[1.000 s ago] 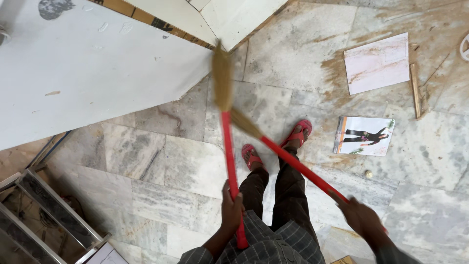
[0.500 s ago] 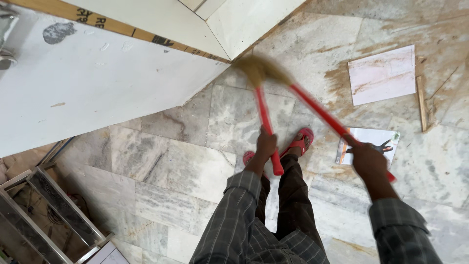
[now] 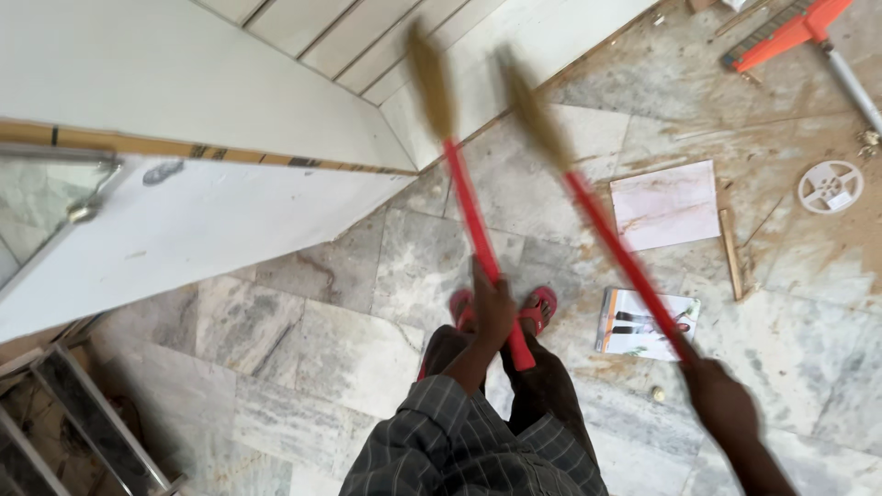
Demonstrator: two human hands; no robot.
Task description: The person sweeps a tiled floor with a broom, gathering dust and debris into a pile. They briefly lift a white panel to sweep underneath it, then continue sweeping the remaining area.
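While the camera is looking straight down from the person's head, a checked grey sleeve is filling the bottom of the view. The left hand (image 3: 493, 310) is wrapping closed around the lower part of a red handle (image 3: 478, 243), just above two red sandals (image 3: 537, 308) standing on the marble floor (image 3: 303, 340). The right hand (image 3: 723, 401) is gripping the end of the other red handle (image 3: 617, 253), fingers shut around it. Both handles are slanting up and away, spread apart in a narrow V, and ending in blurred, tan jaw heads (image 3: 537, 115) held in the air near the foot of a white tiled wall (image 3: 303, 101). Together they are looking like a long two-handled cutter (image 3: 551, 184); it is likely heavy, stiff and front-weighted, best held far down each handle for leverage. Beside the right handle, a printed leaflet (image 3: 648, 323) is lying on the floor, with a loose pale tile (image 3: 666, 204) beyond it. Farther off, a white round disc (image 3: 830, 186) and an orange tool (image 3: 781, 35) are lying on the dusty floor.
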